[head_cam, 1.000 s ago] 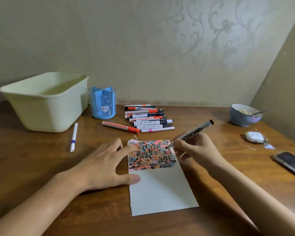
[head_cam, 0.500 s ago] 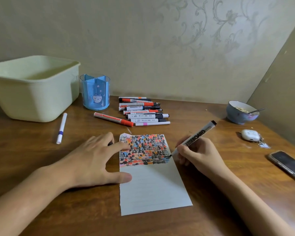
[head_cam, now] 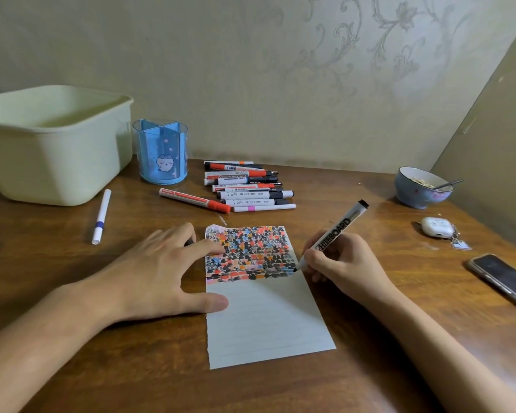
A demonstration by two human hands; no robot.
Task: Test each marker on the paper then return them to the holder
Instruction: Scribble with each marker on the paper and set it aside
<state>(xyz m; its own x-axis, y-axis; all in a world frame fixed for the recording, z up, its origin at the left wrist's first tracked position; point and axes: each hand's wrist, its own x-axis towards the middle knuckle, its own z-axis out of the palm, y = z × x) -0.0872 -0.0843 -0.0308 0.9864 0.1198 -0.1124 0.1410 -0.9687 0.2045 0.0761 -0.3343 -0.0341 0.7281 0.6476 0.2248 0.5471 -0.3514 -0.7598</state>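
Pinching a black whiteboard marker [head_cam: 337,231], the right hand [head_cam: 344,263] sets its tip on the lined white paper [head_cam: 268,320], centre frame; the left hand [head_cam: 161,269] lies flat, fingers spread, pressing the paper's left edge.

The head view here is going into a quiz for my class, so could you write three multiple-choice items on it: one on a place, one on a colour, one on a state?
1. Where does the blue holder stand?
A. Right of the green tub
B. Beside the phone
C. On the paper

2. What colour is the band on the lone white pen left of the paper?
A. Red
B. Blue
C. Green

3. What is the whiteboard marker in the right hand doing?
A. Lying capped in the pile
B. Standing in the holder
C. Touching its tip to the paper's right edge

Answers:
1 A, the holder sits just right of the tub, by the wall.
2 B, a blue band shows low on the pen.
3 C, the right hand's grip angles the marker tip onto the scribbled patch, while the left hand presses the sheet flat.
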